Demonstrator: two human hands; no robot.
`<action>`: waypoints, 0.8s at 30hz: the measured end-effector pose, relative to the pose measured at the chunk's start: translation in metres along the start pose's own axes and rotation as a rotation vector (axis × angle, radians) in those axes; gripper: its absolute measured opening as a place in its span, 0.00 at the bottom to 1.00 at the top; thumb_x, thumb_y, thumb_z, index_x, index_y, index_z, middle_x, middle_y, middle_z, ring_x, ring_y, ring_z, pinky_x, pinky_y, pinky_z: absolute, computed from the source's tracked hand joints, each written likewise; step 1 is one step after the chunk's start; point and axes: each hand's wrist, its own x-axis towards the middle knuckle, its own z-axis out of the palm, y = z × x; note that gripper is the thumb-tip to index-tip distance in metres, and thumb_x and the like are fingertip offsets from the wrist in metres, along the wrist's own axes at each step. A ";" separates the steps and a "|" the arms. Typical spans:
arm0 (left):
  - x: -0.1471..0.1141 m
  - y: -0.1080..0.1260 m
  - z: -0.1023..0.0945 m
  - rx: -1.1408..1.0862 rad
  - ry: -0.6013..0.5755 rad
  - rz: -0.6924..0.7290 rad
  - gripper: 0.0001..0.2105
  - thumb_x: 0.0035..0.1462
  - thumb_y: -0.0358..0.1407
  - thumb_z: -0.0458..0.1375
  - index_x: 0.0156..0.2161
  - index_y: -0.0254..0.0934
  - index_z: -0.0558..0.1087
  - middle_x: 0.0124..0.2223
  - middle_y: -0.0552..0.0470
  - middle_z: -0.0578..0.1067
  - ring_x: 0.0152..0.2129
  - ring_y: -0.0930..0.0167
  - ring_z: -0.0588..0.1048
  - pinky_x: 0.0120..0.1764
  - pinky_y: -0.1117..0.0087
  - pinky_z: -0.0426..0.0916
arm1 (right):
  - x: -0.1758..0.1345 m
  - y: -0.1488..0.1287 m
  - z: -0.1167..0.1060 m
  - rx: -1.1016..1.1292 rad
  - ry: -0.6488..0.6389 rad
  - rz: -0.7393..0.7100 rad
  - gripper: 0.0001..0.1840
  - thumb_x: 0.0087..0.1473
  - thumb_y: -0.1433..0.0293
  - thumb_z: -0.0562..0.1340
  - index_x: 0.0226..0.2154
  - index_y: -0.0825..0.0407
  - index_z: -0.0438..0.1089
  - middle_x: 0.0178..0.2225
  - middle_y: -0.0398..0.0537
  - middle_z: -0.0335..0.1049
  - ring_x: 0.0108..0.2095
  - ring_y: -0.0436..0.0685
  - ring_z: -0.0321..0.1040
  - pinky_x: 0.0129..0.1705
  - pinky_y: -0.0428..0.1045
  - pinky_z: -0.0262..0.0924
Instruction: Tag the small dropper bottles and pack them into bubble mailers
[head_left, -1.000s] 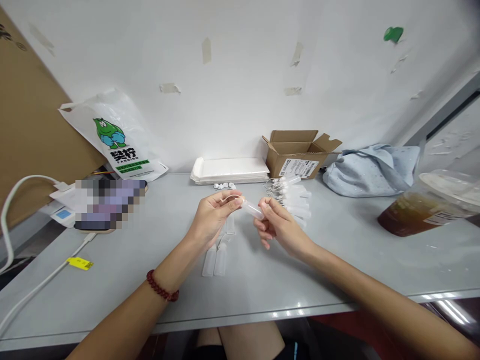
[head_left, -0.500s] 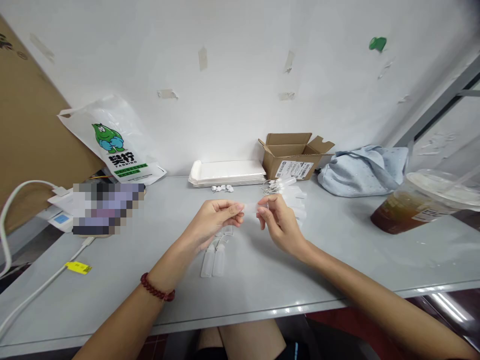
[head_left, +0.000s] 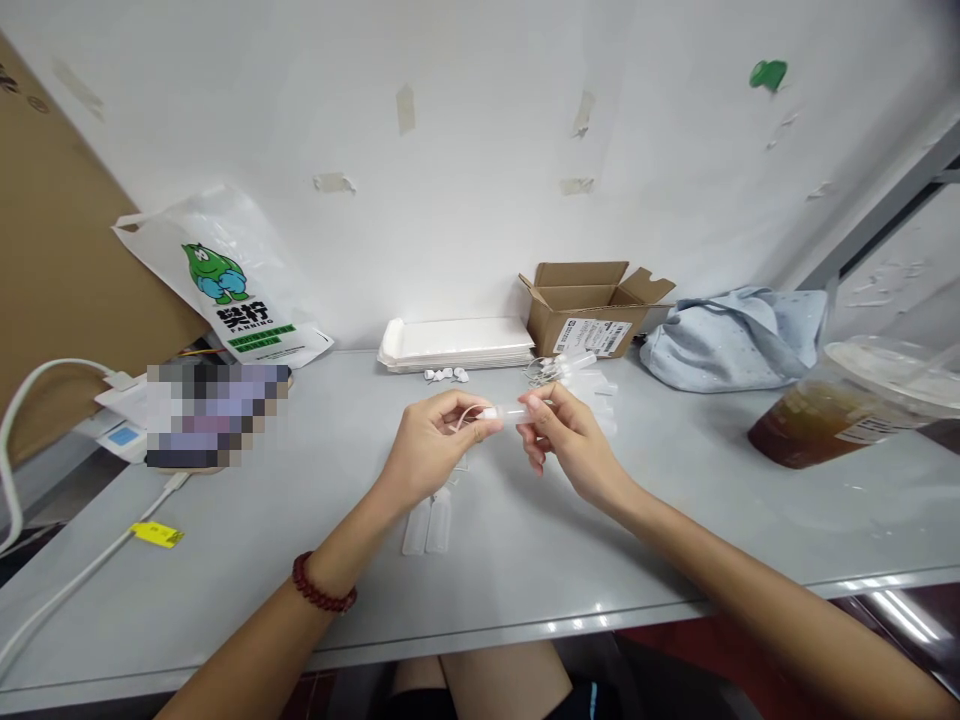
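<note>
- The small clear plastic tube (head_left: 512, 412) sits at picture centre, its ends hidden by fingertips; details are hard to make out.
- Left hand (head_left: 431, 450), at 9 o'clock of the tube, has its grip pinched shut on the white cap end.
- Right hand (head_left: 566, 440), at 3 o'clock, pinches the other end, wrist raised above the smooth grey bench (head_left: 675, 520).
- Two translucent squeeze bottles (head_left: 427, 525) lie flat at 6 o'clock.

— What's along the back of the bench (head_left: 675, 500)?

— A stack of white trays (head_left: 457, 343) against the wall, an open cardboard box (head_left: 592, 305) just right of it, then a crumpled pale blue cloth (head_left: 739, 335).

— And at the sides?

— Far right, a lidded plastic cup (head_left: 847, 415) of brown drink. Left, a white plastic bag (head_left: 225, 280) with a green cartoon figure leaning on the wall, a white cable (head_left: 82, 575) with a yellow tag (head_left: 157, 533).
</note>
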 end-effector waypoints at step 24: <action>-0.001 0.008 -0.004 0.208 -0.120 -0.036 0.10 0.54 0.42 0.59 0.34 0.37 0.76 0.31 0.50 0.75 0.26 0.70 0.72 0.27 0.73 0.66 | 0.004 -0.007 -0.004 -0.070 0.009 -0.065 0.18 0.54 0.53 0.58 0.30 0.50 0.57 0.18 0.32 0.56 0.15 0.44 0.54 0.15 0.43 0.54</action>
